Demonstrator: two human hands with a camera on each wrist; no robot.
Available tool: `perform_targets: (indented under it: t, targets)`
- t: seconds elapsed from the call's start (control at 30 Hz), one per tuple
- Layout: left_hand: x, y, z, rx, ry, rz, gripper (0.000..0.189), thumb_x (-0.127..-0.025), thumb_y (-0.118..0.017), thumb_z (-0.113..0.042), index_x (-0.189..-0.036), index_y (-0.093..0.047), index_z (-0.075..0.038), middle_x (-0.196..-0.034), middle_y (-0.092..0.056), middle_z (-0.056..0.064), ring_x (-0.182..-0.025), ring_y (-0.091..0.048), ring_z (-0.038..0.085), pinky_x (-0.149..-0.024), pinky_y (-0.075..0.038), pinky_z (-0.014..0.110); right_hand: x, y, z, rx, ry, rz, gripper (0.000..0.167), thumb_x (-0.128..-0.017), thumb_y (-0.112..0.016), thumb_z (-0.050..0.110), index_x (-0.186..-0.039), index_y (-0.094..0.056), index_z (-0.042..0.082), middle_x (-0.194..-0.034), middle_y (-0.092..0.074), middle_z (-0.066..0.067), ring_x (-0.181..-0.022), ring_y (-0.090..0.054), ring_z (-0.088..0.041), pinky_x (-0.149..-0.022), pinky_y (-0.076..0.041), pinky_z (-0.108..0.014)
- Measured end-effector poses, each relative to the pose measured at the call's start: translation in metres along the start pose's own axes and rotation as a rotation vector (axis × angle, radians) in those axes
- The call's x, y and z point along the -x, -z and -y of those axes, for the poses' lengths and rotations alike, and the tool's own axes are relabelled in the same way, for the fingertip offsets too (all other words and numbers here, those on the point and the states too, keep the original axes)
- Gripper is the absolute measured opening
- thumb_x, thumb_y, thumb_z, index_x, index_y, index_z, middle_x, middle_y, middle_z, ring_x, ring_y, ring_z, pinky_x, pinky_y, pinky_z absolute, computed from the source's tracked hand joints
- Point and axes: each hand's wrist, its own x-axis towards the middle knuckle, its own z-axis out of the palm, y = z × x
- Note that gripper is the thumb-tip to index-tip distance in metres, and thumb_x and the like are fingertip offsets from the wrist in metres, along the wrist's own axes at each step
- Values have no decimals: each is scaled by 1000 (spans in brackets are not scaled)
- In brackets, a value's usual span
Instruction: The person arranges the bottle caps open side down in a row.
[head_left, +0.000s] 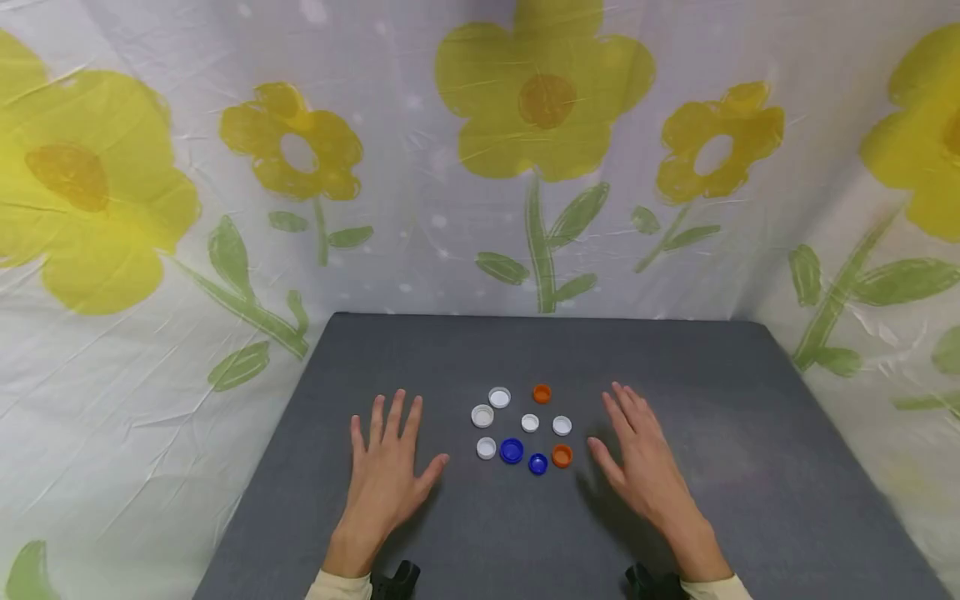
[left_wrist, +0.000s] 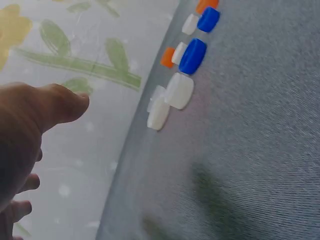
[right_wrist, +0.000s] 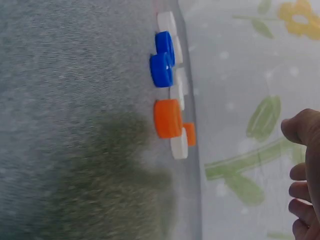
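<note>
Several plastic bottle caps lie in a loose cluster on the dark grey table [head_left: 450, 533]. Two are orange: a far orange cap [head_left: 542, 393] and a near orange cap [right_wrist: 168, 118]. A larger blue cap [head_left: 512, 451] and a smaller blue cap [head_left: 537, 464] sit at the near side, among several white caps [head_left: 482, 416]. To the left of them, my left hand [head_left: 387, 475] is palm down with its fingers spread, holding nothing. My right hand [head_left: 647, 468] hangs on the other side, fingers straight and thumb apart, also holding nothing. Shadows fall on the table beside both hands.
A pale curtain [head_left: 390, 242] printed with yellow flowers and green leaves stands behind the table and along both sides. Dark wrist-worn devices [head_left: 397, 581] show below the wrists, by the cream sleeves [head_left: 340, 587].
</note>
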Motion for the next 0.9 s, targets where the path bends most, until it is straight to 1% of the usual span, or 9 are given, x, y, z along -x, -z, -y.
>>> perform_targets:
  t: [0.07,0.17,0.2,0.27,0.33,0.4,0.6,0.8,0.9]
  targets:
    - [-1,4,-1,10,-22,-18,97,-94,-82,-53,-168,-41,-7,-176,-35,23,-166,-24,49,-127,-18,77,-5,2,3,1,36,-8,74,-95,-83,23,-156,-53,-6,-166,-48,-28,-154,-44,-50,-138,-5,-35]
    - [-3,8,-2,5,-47,-33,99,-92,-85,-52,-166,-42,-3,-173,-38,25,-164,-30,48,-128,-21,73,-14,5,9,9,87,-8,75,-93,-86,25,-154,-56,-7,-164,-52,-27,-152,-48,-48,-137,-9,-33]
    - [-4,9,-2,4,-56,-40,100,-91,-86,-51,-166,-43,-1,-173,-40,26,-163,-32,48,-129,-23,72,-16,6,11,12,97,-1,76,-93,-87,26,-154,-56,-7,-163,-53,-26,-152,-49,-48,-138,-13,-36]
    - [-5,12,-3,8,-77,-60,100,-89,-89,-48,-164,-44,1,-170,-44,27,-161,-37,47,-128,-27,70,-22,7,16,21,108,16,76,-92,-88,29,-153,-58,-6,-163,-54,-25,-152,-50,-46,-135,-25,-45]
    - [-6,13,-4,13,-102,-83,99,-87,-92,-45,-161,-47,3,-166,-49,27,-158,-43,47,-128,-31,67,-26,7,21,34,112,42,77,-91,-89,32,-152,-59,-5,-163,-54,-24,-152,-51,-46,-130,-35,-54]
    - [-7,14,-5,17,-125,-101,98,-84,-95,-41,-158,-50,6,-162,-53,27,-154,-48,46,-126,-35,65,-30,8,26,46,115,72,79,-91,-90,34,-152,-59,-5,-163,-54,-24,-151,-52,-45,-124,-41,-61]
    - [-9,11,-8,23,-169,-106,95,-81,-98,-38,-153,-56,8,-156,-60,27,-148,-57,44,-125,-40,60,-40,5,39,48,129,155,80,-92,-89,38,-152,-59,-5,-162,-56,-24,-150,-53,-46,-123,-42,-61]
    - [-16,5,-11,35,-219,-127,93,-80,-99,-40,-149,-60,8,-151,-65,25,-143,-62,42,-123,-43,58,-47,-5,50,27,158,183,73,-92,-89,34,-150,-63,-1,-156,-62,-23,-145,-59,-44,-120,-46,-58]
    - [-18,3,-13,37,-229,-124,90,-80,-99,-40,-147,-61,8,-149,-67,24,-141,-64,40,-122,-44,57,-51,-11,55,17,191,186,72,-92,-90,34,-148,-65,-3,-153,-65,-22,-144,-61,-42,-121,-46,-56]
